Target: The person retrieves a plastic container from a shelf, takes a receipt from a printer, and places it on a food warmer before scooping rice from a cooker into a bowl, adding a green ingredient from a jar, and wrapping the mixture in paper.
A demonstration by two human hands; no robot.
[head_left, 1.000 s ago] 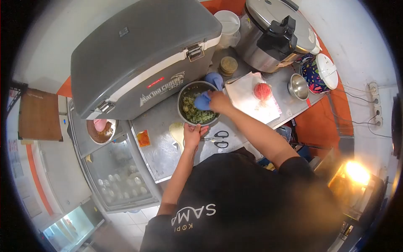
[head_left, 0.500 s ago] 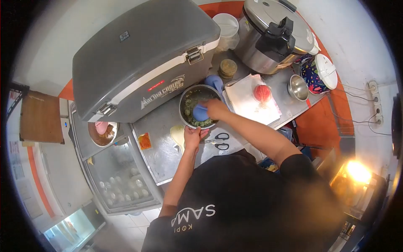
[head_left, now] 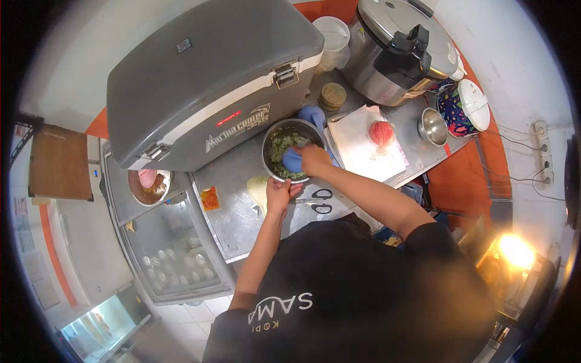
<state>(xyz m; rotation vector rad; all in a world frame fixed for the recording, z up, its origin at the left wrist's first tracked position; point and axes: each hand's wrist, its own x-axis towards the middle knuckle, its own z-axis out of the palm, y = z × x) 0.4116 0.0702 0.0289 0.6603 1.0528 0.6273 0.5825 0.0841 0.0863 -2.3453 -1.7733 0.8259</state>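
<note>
A metal bowl (head_left: 267, 164) with chopped green and pale food (head_left: 279, 145) in it stands on the steel counter. At its near rim, my left hand (head_left: 280, 193) grips the bowl, fingers closed against its side. Over the right side of the bowl, my right hand (head_left: 315, 161) is closed around a blue, rounded plastic utensil (head_left: 292, 160) that presses into the food. Its exact shape is partly hidden by the hand. Just below the bowl lie scissors with black handles (head_left: 321, 194) and a cream-coloured, flat rounded item (head_left: 257, 189).
A grey cooler box (head_left: 206, 78) stands behind the bowl. To the right are paper sheets (head_left: 354, 142) with a red ball-like bundle (head_left: 381, 134), a small metal bowl (head_left: 433, 127) and a large rice cooker (head_left: 387, 66). An orange packet (head_left: 209, 198) lies left on the counter (head_left: 233, 221).
My right hand and the blue utensil have shifted slightly right within the bowl. My left hand keeps its hold on the rim. The whole view has moved a little.
</note>
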